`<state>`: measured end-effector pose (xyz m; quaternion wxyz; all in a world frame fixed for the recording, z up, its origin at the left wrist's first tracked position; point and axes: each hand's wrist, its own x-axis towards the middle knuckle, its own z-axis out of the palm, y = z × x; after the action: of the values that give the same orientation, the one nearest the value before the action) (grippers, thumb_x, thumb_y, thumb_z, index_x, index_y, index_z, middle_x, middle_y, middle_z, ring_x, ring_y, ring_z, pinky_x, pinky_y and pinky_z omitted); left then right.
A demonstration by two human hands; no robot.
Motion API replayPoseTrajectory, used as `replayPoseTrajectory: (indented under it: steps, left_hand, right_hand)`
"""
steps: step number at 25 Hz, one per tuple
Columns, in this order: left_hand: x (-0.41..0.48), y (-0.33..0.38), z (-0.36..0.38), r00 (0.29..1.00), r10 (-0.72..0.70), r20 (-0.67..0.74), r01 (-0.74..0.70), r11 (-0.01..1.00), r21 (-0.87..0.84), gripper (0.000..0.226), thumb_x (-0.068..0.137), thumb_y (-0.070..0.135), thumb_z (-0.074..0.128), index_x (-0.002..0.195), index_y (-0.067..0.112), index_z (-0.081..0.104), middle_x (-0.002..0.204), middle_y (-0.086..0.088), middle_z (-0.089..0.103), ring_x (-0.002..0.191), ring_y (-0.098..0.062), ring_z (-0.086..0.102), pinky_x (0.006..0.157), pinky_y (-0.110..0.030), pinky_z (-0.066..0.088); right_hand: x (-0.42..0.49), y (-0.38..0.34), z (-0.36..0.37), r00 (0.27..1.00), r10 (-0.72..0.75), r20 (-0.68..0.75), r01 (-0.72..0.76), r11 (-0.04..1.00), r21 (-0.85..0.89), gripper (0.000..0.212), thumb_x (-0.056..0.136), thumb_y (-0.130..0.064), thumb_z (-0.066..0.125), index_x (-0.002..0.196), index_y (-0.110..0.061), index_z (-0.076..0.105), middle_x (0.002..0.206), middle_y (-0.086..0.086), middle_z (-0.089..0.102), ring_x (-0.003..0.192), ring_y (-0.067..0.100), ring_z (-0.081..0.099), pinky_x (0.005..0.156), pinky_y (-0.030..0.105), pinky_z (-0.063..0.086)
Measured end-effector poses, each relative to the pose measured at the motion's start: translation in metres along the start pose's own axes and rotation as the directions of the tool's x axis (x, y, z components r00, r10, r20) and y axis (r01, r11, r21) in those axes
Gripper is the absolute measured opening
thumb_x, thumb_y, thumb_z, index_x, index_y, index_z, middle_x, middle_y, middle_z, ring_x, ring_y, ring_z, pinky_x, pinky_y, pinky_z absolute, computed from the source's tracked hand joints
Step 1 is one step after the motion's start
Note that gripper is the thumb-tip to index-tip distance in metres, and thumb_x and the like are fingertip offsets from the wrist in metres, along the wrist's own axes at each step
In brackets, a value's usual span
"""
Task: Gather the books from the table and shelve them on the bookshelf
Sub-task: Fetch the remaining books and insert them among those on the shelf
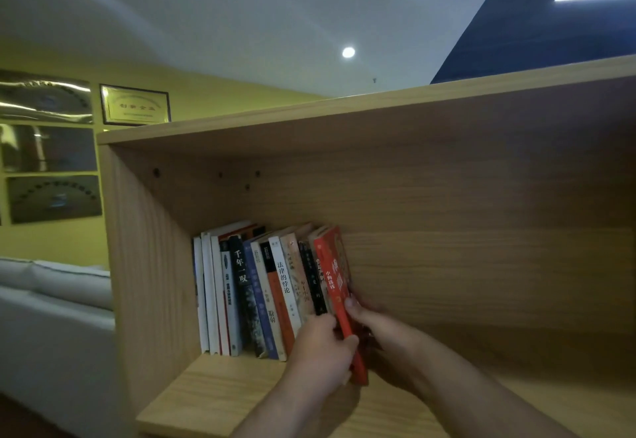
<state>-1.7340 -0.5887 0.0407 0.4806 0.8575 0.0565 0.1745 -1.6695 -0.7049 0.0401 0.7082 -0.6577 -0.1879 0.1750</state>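
A red book (335, 275) stands at the right end of a row of several upright books (247, 293) on the wooden bookshelf (220, 396). The row leans slightly to the right. My left hand (320, 351) grips the lower spine of the red book from the left. From the right, my right hand (375, 327) presses against its cover, fingers behind the book. The table is not in view.
The shelf compartment to the right of the books has bare board (481, 282). A white sofa (51, 300) sits to the left of the bookshelf, below framed plaques (134, 105) on a yellow wall.
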Motion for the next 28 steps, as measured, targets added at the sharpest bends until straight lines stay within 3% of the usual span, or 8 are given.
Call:
replayPoseTrajectory:
  steps: [3,5,7,11,14,18,22,28]
  left_hand:
    - [-0.001,-0.022,-0.036,0.962,0.205,-0.178,-0.146,0.943,0.299,0.019,0.093,0.031,0.064,0.112,0.034,0.066,0.108,0.017,0.067,0.102,-0.001,0.065,0.092,-0.026,0.057]
    - [0.004,-0.051,-0.059,0.925,0.317,-0.208,-0.176,0.845,0.505,0.073,0.09,0.044,0.064,0.152,0.042,0.026,0.154,0.014,0.029,0.142,-0.006,0.029,0.118,-0.034,0.034]
    - [0.014,-0.075,-0.071,0.947,0.298,-0.121,-0.166,0.776,0.608,0.106,0.087,0.057,0.063,0.154,0.044,-0.018,0.163,0.012,-0.024,0.15,-0.011,-0.014,0.125,-0.041,0.005]
    - [0.023,-0.089,-0.07,0.952,0.287,-0.102,-0.161,0.76,0.63,0.106,0.093,0.046,0.058,0.141,0.042,-0.036,0.156,0.009,-0.038,0.148,-0.015,-0.03,0.125,-0.043,-0.009]
    - [0.021,-0.088,-0.071,0.941,0.322,-0.101,-0.206,0.785,0.585,0.101,0.095,0.037,0.056,0.14,0.048,-0.034,0.159,0.009,-0.033,0.151,-0.016,-0.024,0.126,-0.043,-0.006]
    - [0.011,-0.073,-0.086,0.888,0.332,-0.319,-0.227,0.919,0.324,0.087,0.092,0.03,0.063,0.157,0.041,0.005,0.166,0.015,0.003,0.153,-0.011,0.001,0.126,-0.046,0.014]
    - [0.035,-0.034,-0.154,0.834,0.364,-0.415,-0.102,0.841,0.532,0.083,0.093,0.019,0.063,0.159,0.023,0.012,0.167,0.004,0.008,0.154,-0.019,0.006,0.126,-0.042,0.013]
    - [0.073,-0.001,-0.193,0.978,0.077,-0.196,0.082,0.717,0.692,0.058,0.101,0.029,0.052,0.154,0.019,0.031,0.165,-0.01,0.02,0.149,-0.032,0.026,0.118,-0.035,0.027]
  right_hand:
    - [0.009,0.009,0.002,0.997,-0.062,0.041,0.064,0.996,-0.054,0.048,0.081,-0.055,0.071,0.125,-0.062,0.055,0.121,-0.005,0.073,0.109,0.021,0.07,0.095,0.045,0.056]
    - [0.005,0.012,0.002,0.994,-0.103,0.04,0.109,0.972,-0.208,0.054,0.072,-0.07,0.071,0.121,-0.07,0.048,0.125,-0.012,0.068,0.115,0.016,0.065,0.102,0.048,0.052]
    - [0.0,0.014,0.002,0.988,-0.12,0.102,0.149,0.918,-0.367,0.062,0.081,-0.063,0.068,0.129,-0.068,0.029,0.122,-0.024,0.056,0.112,0.004,0.057,0.099,0.034,0.051]
    - [0.006,0.02,-0.003,0.986,-0.131,0.107,0.166,0.875,-0.455,0.082,0.093,-0.033,0.069,0.133,-0.069,0.008,0.114,-0.034,0.044,0.117,0.003,0.047,0.109,0.037,0.045]
    - [0.015,0.024,-0.002,0.984,-0.167,0.063,0.177,0.878,-0.444,0.086,0.094,-0.028,0.068,0.144,-0.061,0.007,0.125,-0.026,0.047,0.122,0.005,0.046,0.112,0.036,0.04]
    - [0.023,0.034,-0.006,0.976,-0.217,0.009,0.199,0.877,-0.437,0.081,0.089,-0.03,0.074,0.127,-0.075,0.019,0.121,-0.028,0.056,0.119,0.005,0.056,0.112,0.045,0.044]
    - [0.024,0.035,-0.008,0.98,-0.198,-0.017,0.175,0.901,-0.397,0.081,0.082,-0.033,0.08,0.124,-0.078,0.026,0.119,-0.027,0.058,0.117,0.008,0.06,0.109,0.048,0.047]
    - [0.024,0.034,-0.008,0.983,-0.183,0.001,0.169,0.904,-0.392,0.09,0.085,-0.03,0.077,0.147,-0.06,0.019,0.113,-0.029,0.054,0.111,0.005,0.058,0.109,0.046,0.046]
